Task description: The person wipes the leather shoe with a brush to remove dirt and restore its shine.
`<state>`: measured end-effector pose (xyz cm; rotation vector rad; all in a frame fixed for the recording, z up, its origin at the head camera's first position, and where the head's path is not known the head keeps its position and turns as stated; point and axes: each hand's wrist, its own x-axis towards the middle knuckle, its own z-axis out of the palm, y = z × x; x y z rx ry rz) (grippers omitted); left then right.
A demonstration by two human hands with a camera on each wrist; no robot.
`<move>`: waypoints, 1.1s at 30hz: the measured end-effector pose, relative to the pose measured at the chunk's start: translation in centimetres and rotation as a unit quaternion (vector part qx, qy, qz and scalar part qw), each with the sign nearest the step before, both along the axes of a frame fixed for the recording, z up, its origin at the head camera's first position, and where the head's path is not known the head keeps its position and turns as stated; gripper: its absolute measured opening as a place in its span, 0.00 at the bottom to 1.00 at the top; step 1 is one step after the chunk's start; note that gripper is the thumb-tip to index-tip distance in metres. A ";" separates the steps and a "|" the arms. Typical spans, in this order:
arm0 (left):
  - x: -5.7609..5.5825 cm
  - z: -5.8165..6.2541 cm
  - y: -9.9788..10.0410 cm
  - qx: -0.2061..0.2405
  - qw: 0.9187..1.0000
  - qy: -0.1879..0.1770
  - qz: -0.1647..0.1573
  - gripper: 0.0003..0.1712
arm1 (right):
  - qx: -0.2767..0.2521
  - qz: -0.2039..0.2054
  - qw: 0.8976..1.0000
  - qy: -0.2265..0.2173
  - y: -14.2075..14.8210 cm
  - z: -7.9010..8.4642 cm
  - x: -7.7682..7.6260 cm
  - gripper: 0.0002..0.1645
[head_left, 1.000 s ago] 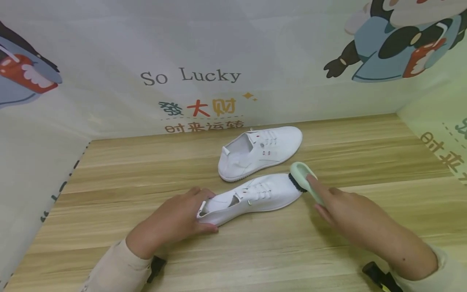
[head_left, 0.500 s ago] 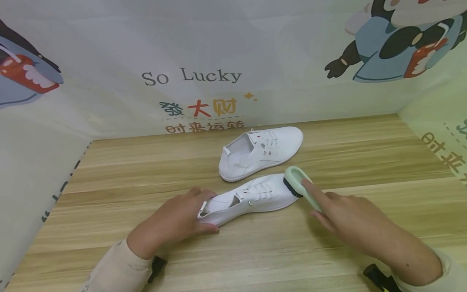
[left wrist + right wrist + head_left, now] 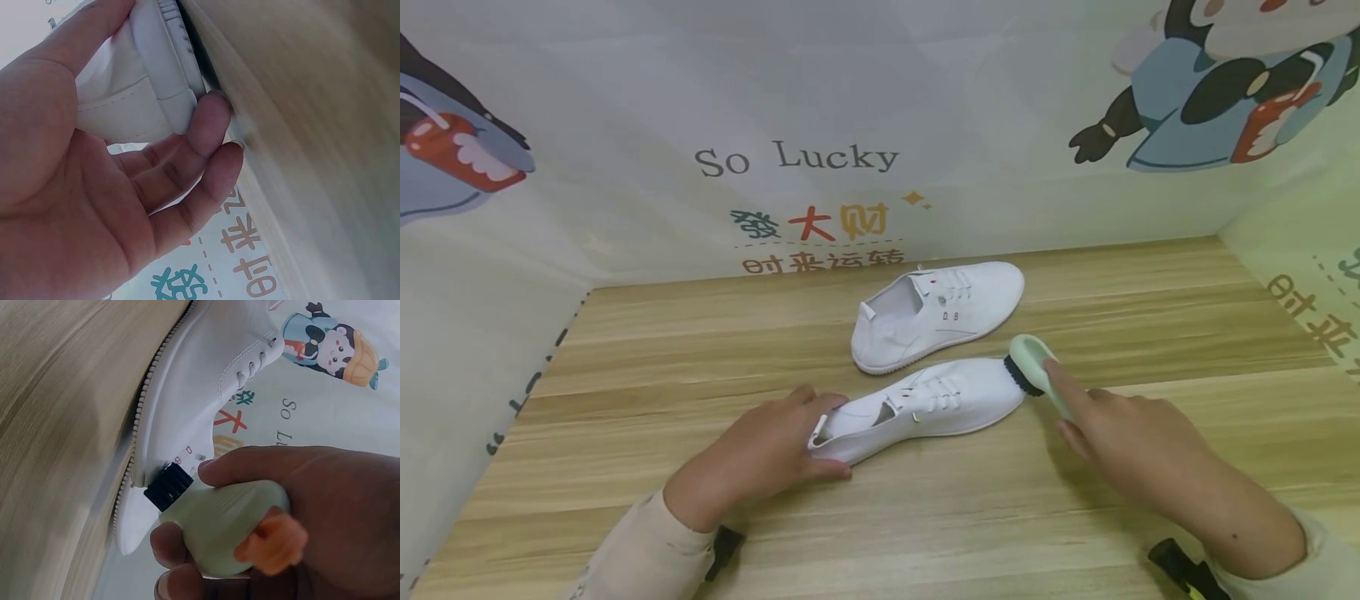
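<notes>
My left hand [image 3: 767, 442] grips the heel of the nearer white lace-up shoe [image 3: 962, 400], thumb on the near side and fingers behind it. In the left wrist view the fingertips [image 3: 209, 125] curl under the heel at the sole. My right hand [image 3: 1138, 442] holds a pale green scrub brush [image 3: 1033, 354] by its handle. Its black bristles [image 3: 169, 486] are right at the toe of that shoe in the right wrist view. An orange piece [image 3: 275, 540] shows at the handle's end there. The matching white shoe [image 3: 977, 300] lies just behind, toe to the right.
Both shoes lie on a wood-grain tabletop [image 3: 700, 350]. A printed white backdrop [image 3: 970, 100] with lettering and cartoon figures rises along the back and sides. Dark wrist devices [image 3: 1183, 567] hang under both sleeves.
The brush moved left over the shoe's toe, then back right to its front edge with my right hand. My left hand and both shoes stayed in place.
</notes>
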<state>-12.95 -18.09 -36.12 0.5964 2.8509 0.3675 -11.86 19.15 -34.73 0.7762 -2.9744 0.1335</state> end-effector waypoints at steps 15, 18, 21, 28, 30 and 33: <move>0.2 0.2 -0.1 0.008 1.000 0.007 -0.008 0.44 | -0.006 0.041 0.999 -0.001 -0.4 0.1 0.5 0.45; 0.1 0.2 -0.1 0.005 1.000 0.004 -0.005 0.44 | -0.015 0.046 0.999 -0.010 -0.5 0.1 0.7 0.45; 0.1 0.1 0.0 0.002 1.000 -0.001 -0.002 0.44 | -0.023 0.043 0.999 -0.009 -0.6 0.1 0.7 0.45; 0.1 0.0 -0.1 0.004 1.000 0.000 -0.002 0.45 | -0.022 0.018 1.000 -0.007 -0.3 0.3 0.6 0.44; 0.1 0.0 -0.1 0.005 1.000 0.000 -0.004 0.45 | -0.019 0.018 1.000 -0.005 -0.2 0.1 0.6 0.45; 0.1 0.1 -0.1 0.005 1.000 -0.003 -0.003 0.45 | -0.018 0.024 1.000 0.004 -0.1 -0.1 0.6 0.46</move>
